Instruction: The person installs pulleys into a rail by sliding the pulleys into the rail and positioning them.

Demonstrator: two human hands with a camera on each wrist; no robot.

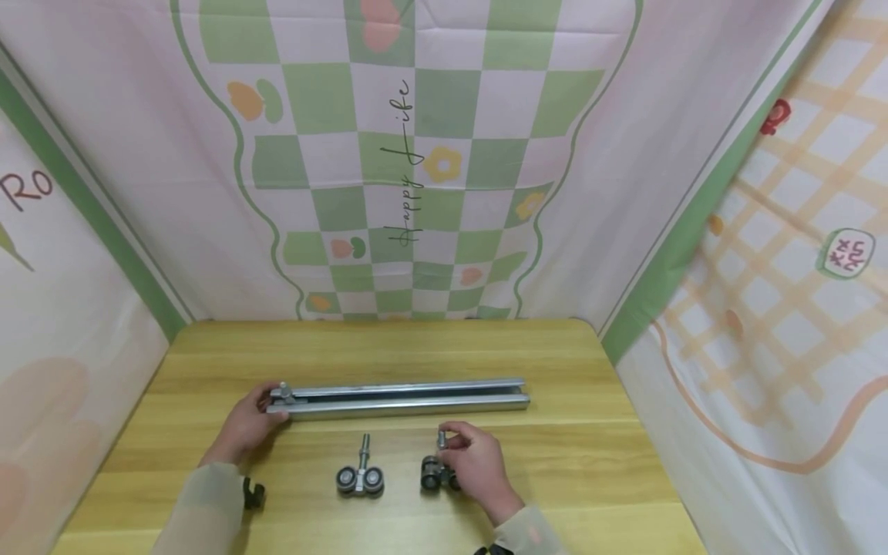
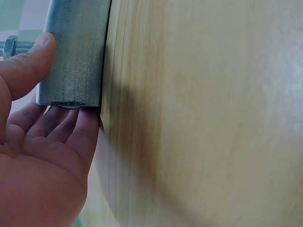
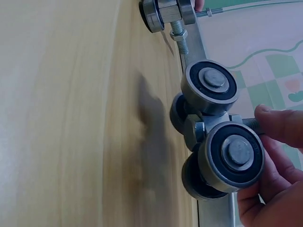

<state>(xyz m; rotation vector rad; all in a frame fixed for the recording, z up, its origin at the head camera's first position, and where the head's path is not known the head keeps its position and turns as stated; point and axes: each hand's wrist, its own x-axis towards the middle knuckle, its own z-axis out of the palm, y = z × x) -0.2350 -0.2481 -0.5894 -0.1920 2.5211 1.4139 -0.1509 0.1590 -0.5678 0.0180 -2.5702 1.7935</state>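
A C-shaped metal rail (image 1: 416, 406) lies across the table with its slot upward. My left hand (image 1: 246, 428) grips its left end, thumb on the near side and fingers against the end, as the left wrist view confirms. A threaded bolt with a nut (image 1: 285, 391) sticks up from the slot there; what it joins inside is hidden. Closer to me, my right hand (image 1: 480, 466) pinches the bolt of a roller trolley (image 3: 232, 153), its wheels pointing down. Another roller trolley (image 1: 361, 479) rests on the table between the hands, bolt pointing away from me.
The wooden table (image 1: 590, 462) has its back edge against a patterned cloth (image 1: 444, 193). Similar cloths hang at the left and right. Black straps with small mounts (image 1: 253, 493) sit at the wrists.
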